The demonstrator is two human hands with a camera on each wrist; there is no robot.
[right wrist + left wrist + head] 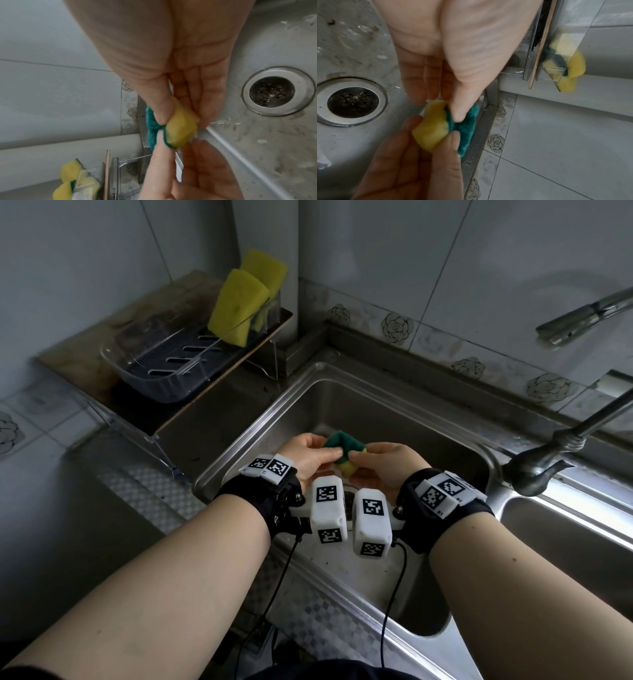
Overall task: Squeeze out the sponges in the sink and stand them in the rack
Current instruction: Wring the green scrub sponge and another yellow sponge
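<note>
Two sponges (245, 302) already lean in the rack (164, 361), and a third, the green-and-yellow sponge (344, 455), is up over the sink (394, 392), folded and pinched between left hand (308, 455) and right hand (387, 463), thumbs digging into the green face. Best play now, I'd say: squeeze with whole palms, not fingertips, low above the drain (352, 101). Then stand it beside the others.

Brushed, water-spotted steel sink (424, 419); clear glossy plastic rack (150, 371); porous yellow foam sponge (429, 134) with rough green scouring face.
</note>
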